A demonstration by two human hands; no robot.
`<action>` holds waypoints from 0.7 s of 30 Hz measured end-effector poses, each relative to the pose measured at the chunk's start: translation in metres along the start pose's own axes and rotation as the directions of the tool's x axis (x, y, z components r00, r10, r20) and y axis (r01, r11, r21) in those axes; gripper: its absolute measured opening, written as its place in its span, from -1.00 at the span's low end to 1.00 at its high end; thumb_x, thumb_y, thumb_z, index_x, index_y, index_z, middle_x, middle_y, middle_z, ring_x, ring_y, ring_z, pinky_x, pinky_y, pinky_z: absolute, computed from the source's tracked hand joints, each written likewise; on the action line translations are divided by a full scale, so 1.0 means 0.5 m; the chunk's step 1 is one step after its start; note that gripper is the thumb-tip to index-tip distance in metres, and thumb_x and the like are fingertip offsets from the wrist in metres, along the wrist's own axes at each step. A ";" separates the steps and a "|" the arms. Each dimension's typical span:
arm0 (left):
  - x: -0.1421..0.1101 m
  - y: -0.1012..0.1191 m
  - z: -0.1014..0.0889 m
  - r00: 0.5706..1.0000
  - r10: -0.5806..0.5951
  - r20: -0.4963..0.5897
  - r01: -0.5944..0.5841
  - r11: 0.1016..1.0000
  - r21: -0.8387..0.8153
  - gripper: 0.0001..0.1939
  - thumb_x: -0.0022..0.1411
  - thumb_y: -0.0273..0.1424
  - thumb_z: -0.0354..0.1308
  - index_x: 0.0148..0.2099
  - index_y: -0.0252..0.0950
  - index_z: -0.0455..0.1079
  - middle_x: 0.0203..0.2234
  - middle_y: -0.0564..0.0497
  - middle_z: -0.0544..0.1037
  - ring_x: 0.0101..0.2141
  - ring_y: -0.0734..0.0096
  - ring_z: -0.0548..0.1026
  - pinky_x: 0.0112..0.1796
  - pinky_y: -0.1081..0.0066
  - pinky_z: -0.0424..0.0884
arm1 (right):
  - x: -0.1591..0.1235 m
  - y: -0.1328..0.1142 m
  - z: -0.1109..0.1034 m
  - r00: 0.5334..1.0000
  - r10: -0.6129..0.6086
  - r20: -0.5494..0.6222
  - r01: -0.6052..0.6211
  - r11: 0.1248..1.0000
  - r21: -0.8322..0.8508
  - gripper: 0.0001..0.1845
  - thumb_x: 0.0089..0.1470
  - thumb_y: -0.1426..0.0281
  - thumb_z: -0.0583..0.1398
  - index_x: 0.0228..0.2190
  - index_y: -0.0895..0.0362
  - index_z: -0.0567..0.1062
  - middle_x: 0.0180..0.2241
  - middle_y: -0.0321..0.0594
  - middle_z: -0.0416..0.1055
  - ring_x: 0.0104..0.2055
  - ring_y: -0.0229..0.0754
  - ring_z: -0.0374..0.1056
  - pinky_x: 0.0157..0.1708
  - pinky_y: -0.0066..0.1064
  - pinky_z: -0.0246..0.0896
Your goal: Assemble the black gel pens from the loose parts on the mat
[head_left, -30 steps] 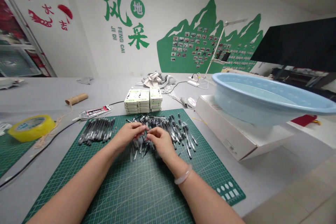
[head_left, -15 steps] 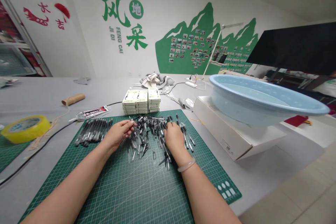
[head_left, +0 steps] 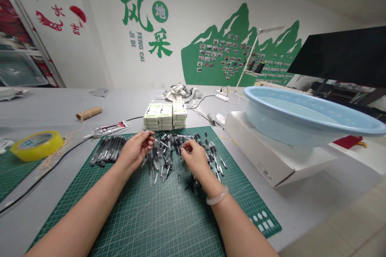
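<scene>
My left hand (head_left: pixel 137 151) is closed in a pinch over the left side of a loose pile of pen parts (head_left: pixel 163 160). Between its fingertips is a slim pen (head_left: pixel 163 143), its far end reaching right over the pile. My right hand (head_left: pixel 194 160), with a pale bangle (head_left: pixel 217 196) at the wrist, is curled with thumb and forefinger together above the pile's right side. What it holds, if anything, is too small to make out. Left of my left hand, a row of black-and-clear pens (head_left: pixel 107 150) lies side by side on the green cutting mat (head_left: pixel 144 217).
Stacked small boxes (head_left: pixel 164 116) stand behind the mat. On the right, a blue basin (head_left: pixel 289 124) sits on a white carton (head_left: pixel 262 152). Yellow tape (head_left: pixel 37 146), a glue tube (head_left: pixel 110 128), a wooden tube (head_left: pixel 89 113) and a black cable lie left.
My right hand has lifted off the pens and moved left, its fingertips now pinched. My left hand remains over the pile's left side, slightly higher. The view has shifted slightly left.
</scene>
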State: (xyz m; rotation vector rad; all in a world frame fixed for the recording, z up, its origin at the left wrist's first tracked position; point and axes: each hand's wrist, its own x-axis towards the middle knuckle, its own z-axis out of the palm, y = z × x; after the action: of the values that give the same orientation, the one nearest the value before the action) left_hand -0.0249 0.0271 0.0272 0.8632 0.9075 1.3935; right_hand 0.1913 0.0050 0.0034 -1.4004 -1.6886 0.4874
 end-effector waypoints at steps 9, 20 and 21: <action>-0.009 0.028 0.007 0.996 0.079 -0.048 -0.081 0.996 -0.040 -0.82 0.06 -0.36 0.28 -0.31 -0.38 0.47 -0.53 0.06 0.43 -0.55 0.63 0.35 -0.56 0.64 0.31 | -0.027 -0.031 0.024 0.989 -0.119 0.087 0.099 0.973 0.206 -0.94 -0.03 0.44 0.17 -0.44 0.11 0.46 -0.49 -0.35 0.40 -0.47 -0.29 0.26 -0.42 -0.48 0.12; -0.002 0.021 -0.003 0.994 0.094 -0.059 -0.094 0.996 0.001 -0.77 0.02 -0.32 0.30 -0.31 -0.37 0.46 -0.53 0.07 0.42 -0.54 0.64 0.35 -0.55 0.64 0.29 | -0.027 -0.031 0.022 0.989 -0.108 0.099 0.086 0.976 0.198 -0.95 -0.03 0.43 0.18 -0.44 0.11 0.47 -0.50 -0.35 0.39 -0.47 -0.29 0.25 -0.43 -0.47 0.12; -0.002 0.020 -0.004 0.993 0.098 -0.060 -0.097 0.995 0.008 -0.77 0.02 -0.32 0.30 -0.31 -0.37 0.46 -0.53 0.07 0.42 -0.54 0.63 0.35 -0.54 0.64 0.30 | -0.028 -0.032 0.022 0.989 -0.109 0.101 0.087 0.976 0.201 -0.95 -0.03 0.43 0.18 -0.44 0.11 0.47 -0.50 -0.35 0.39 -0.47 -0.29 0.25 -0.43 -0.47 0.12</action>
State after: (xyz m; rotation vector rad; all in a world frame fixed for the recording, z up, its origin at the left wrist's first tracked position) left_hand -0.0309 0.0262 0.0355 0.8830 0.9257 1.5093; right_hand 0.1732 -0.0101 0.0043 -1.1605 -1.7380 0.6677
